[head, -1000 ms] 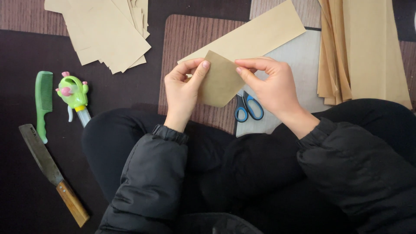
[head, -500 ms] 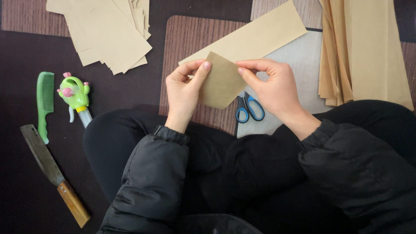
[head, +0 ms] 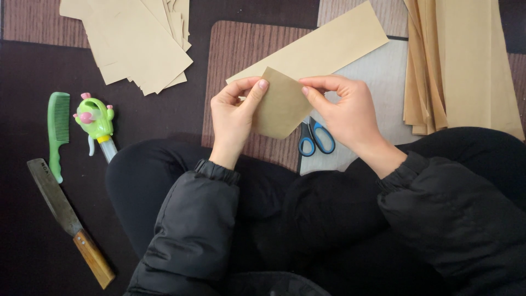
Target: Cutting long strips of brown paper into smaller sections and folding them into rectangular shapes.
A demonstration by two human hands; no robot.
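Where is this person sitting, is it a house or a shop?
Probably a home floor used for paper craft. The person sits cross-legged on a patterned rug, both hands holding a folded brown paper piece, with cut paper stacks, blue-handled scissors and a green comb around.

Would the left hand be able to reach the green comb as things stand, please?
Probably yes: the green comb lies uncovered on that side, nothing blocks it, but the left hand and right hand pinch the tan paper piece.
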